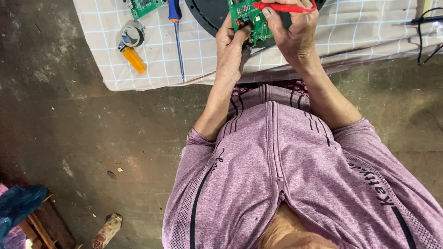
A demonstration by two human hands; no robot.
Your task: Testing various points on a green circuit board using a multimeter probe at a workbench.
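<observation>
My left hand (230,44) grips the lower left edge of a green circuit board (249,20) held above the checked cloth. My right hand (293,32) steadies the board's right side and pinches a red probe (284,7) that lies across the board's top. A round black object (207,14) sits on the cloth behind the board, mostly hidden by my hands.
A checked cloth (323,37) covers the low work surface. On it lie a blue-handled screwdriver (176,34), an orange lighter (134,59), a roll of tape (131,34) and a second green board (143,7). Black cables (422,27) trail at right. Bare concrete floor (92,138) surrounds it.
</observation>
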